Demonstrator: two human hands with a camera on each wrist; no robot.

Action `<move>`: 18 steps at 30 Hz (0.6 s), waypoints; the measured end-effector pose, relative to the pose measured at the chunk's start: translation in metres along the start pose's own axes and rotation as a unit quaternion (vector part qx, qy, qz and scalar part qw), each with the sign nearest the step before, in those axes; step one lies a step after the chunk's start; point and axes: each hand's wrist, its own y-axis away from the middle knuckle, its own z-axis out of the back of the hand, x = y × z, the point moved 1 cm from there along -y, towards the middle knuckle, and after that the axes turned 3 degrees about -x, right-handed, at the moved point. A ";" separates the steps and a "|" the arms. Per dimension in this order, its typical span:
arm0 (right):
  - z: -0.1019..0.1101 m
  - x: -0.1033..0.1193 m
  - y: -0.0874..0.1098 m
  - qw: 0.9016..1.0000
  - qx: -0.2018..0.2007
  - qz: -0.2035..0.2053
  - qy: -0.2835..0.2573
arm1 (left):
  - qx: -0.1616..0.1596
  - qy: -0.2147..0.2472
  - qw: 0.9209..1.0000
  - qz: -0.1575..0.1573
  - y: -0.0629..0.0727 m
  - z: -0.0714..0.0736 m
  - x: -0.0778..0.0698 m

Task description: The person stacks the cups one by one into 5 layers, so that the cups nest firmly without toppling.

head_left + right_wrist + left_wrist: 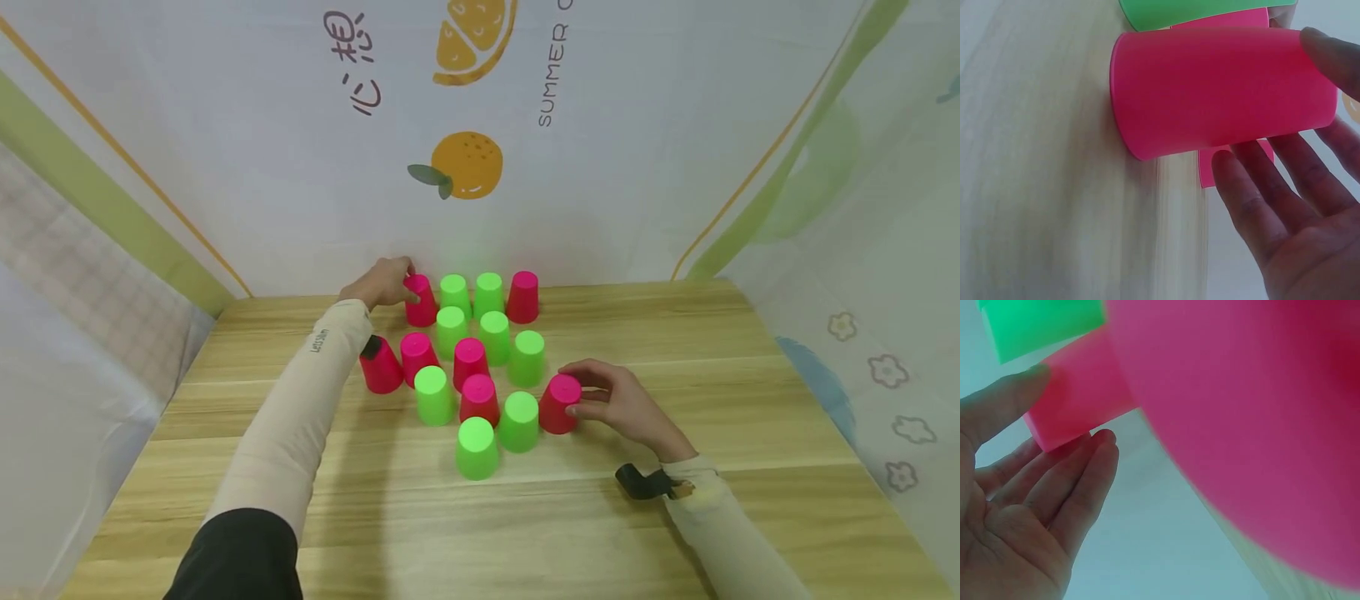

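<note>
Upside-down plastic cups, red-pink and green, stand in a cluster on the wooden table. My left hand [381, 282] reaches to the far left corner and holds a red cup [421, 302]; thumb and fingers lie on opposite sides of its upper end in the left wrist view. At the cluster's right edge, my right hand [626, 406] holds another red cup [559, 406] between thumb and fingers. That cup [1210, 94] stands with its rim on the table. A large red cup [1241, 425] close to the lens fills much of the left wrist view.
Several green cups [476, 450] and red cups [470, 362] stand tightly between my hands. Below my left wrist is a red cup [381, 368], close to the black wrist camera [371, 347]. A white printed curtain [600, 167] hangs behind the wooden table [750, 400].
</note>
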 end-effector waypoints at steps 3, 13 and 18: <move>0.001 0.000 -0.001 1.000 0.003 0.000 0.007 | 0.015 0.004 1.000 0.007 0.004 0.003 0.001; 0.004 0.010 -0.006 0.999 -0.001 0.016 0.033 | -0.001 0.070 0.997 -0.036 0.044 0.025 0.017; 0.008 0.016 -0.009 0.999 -0.002 0.017 0.047 | -0.017 0.097 0.994 -0.054 0.072 0.019 0.030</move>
